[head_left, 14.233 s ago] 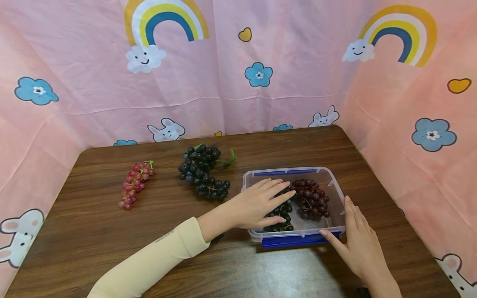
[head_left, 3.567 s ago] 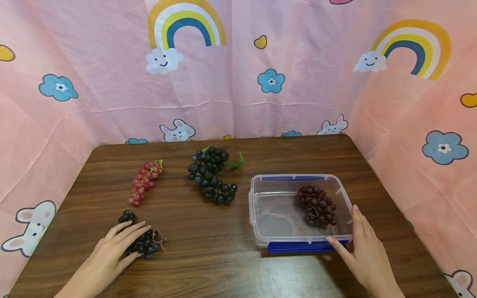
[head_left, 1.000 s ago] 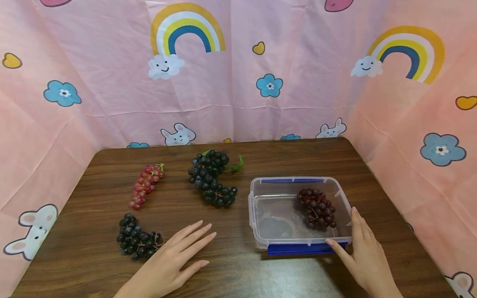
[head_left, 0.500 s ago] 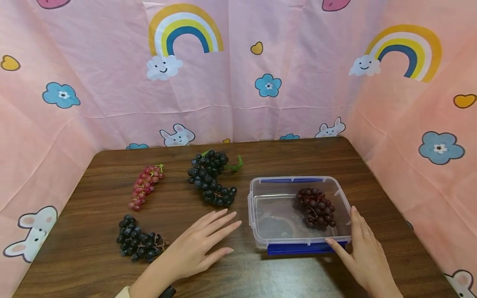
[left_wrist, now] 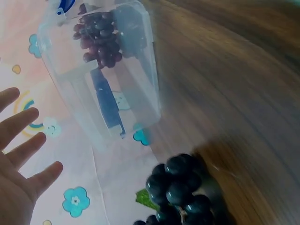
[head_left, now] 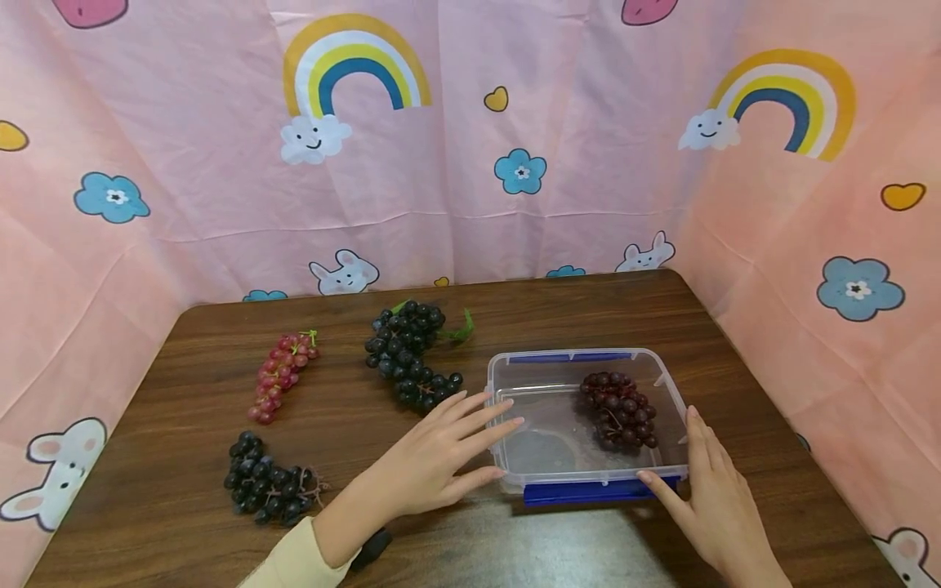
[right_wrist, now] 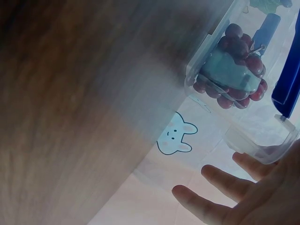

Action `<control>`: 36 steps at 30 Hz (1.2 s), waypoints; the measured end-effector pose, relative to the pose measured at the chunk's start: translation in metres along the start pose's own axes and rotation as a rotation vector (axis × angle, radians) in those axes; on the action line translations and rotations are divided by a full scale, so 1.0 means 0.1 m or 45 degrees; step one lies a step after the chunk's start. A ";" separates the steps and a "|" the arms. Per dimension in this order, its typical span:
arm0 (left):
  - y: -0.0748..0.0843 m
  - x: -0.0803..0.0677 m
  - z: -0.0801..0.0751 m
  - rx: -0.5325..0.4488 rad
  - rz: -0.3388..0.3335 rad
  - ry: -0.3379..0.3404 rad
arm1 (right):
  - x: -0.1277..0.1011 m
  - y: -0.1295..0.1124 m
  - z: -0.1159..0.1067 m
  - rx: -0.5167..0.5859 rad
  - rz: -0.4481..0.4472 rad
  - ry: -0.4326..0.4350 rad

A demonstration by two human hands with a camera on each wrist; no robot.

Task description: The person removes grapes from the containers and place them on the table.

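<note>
Clear plastic box (head_left: pixel 544 445) with dark red grapes (head_left: pixel 619 410).
Left hand (head_left: pixel 434 457), fingers straight, reaches its rim; right hand (head_left: pixel 709 498) lies flat against the near right corner.

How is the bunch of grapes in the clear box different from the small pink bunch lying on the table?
The boxed bunch is dark maroon; the pink bunch is a lighter rose colour. The boxed bunch lies inside the clear container, near its right wall, while the pink bunch lies bare on the table at far left. The boxed bunch looks broader, the pink bunch slimmer, with a green stem end showing. Neither is touched by the hands.
</note>
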State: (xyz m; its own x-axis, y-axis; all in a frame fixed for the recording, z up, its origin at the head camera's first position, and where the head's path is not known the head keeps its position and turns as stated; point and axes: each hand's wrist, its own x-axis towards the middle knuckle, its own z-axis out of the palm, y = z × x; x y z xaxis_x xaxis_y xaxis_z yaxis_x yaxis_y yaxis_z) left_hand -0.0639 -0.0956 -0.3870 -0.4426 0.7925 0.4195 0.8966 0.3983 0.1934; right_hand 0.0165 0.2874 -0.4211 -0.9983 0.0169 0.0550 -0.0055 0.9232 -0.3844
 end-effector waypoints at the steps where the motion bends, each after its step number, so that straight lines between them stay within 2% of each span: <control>1: 0.00 0.04 0.01 0.002 0.000 -0.010 | 0.00 0.00 0.00 0.001 0.000 0.001; 14: -0.08 0.53 0.14 0.020 -0.016 -0.179 | -0.01 -0.01 0.01 0.003 -0.024 0.057; 19: -0.09 0.74 0.17 0.063 0.036 -0.220 | -0.02 -0.01 0.02 0.001 -0.034 0.079; 23: -0.10 0.89 0.20 0.069 0.094 -0.252 | -0.01 -0.02 0.01 0.004 -0.023 0.056; 30: -0.10 1.11 0.22 0.125 0.127 -0.383 | -0.01 -0.04 0.00 0.010 -0.018 0.061; 36: -0.09 1.31 0.20 0.176 0.174 -0.455 | -0.02 -0.05 -0.01 0.008 -0.016 0.066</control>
State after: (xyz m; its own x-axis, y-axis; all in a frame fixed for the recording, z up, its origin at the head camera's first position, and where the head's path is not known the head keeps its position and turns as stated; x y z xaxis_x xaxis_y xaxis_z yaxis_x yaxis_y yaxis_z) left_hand -0.1300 0.0139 -0.3513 -0.3179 0.9435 0.0935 0.9481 0.3169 0.0260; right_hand 0.0181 0.2833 -0.4184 -0.9939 0.0256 0.1076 -0.0185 0.9209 -0.3894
